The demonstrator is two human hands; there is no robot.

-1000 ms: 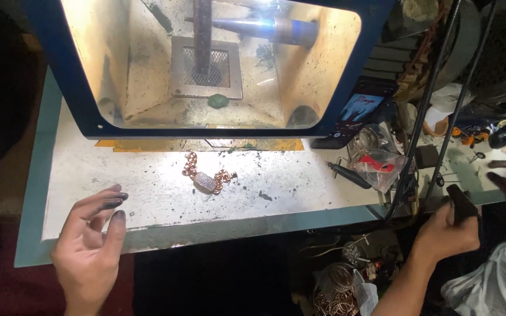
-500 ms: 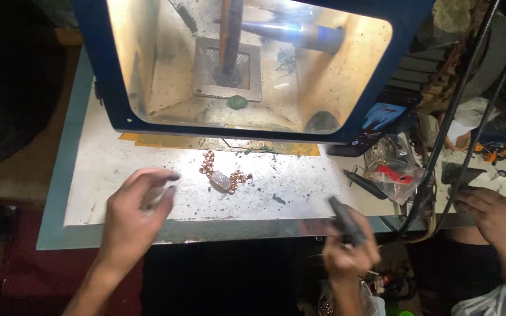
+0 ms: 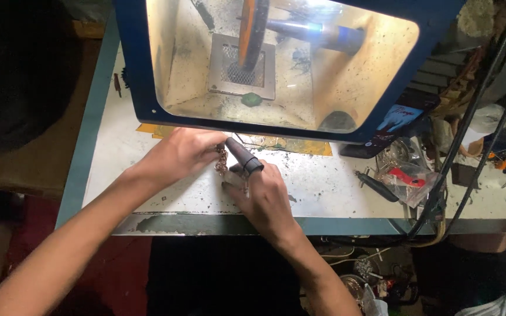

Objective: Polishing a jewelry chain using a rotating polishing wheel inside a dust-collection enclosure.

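Hands meet mid-bench, just below the blue hood (image 3: 130,70). Left hand (image 3: 180,153) curled, fingertips pinching the copper chain (image 3: 221,159); only a few links show between the two hands, rest hidden. Right hand (image 3: 262,196) closed around a dark tool (image 3: 242,157), tip aimed up-left and ending just beside the chain, right at the left fingertips. Cannot tell whether the tip touches the links. A pale flat bit peeks out under the right fingers, too hidden to name.

Both hands rest on the white bench top (image 3: 323,187), scuffed, flecked with dark grit. Teal bench edge (image 3: 206,223) runs just under the right wrist. Left forearm comes in from lower left, right forearm from below.

Above the hands: hood opening lit yellow, a dark wheel (image 3: 252,35) edge-on on a blue shaft (image 3: 323,34), a metal grate (image 3: 242,73) behind it, a green lump (image 3: 252,99) on the hood floor. Yellow strip (image 3: 288,145) along the hood base, just past the right fingers.

Right of the right hand, well apart: black pliers (image 3: 377,186) lying on the bench, then a clear bag (image 3: 411,178) with something red inside. Black cables (image 3: 458,146) hang down past the bag. Further right is dim clutter, too dark to sort. Below the bench, near the right forearm, tangled metal bits, unclear.
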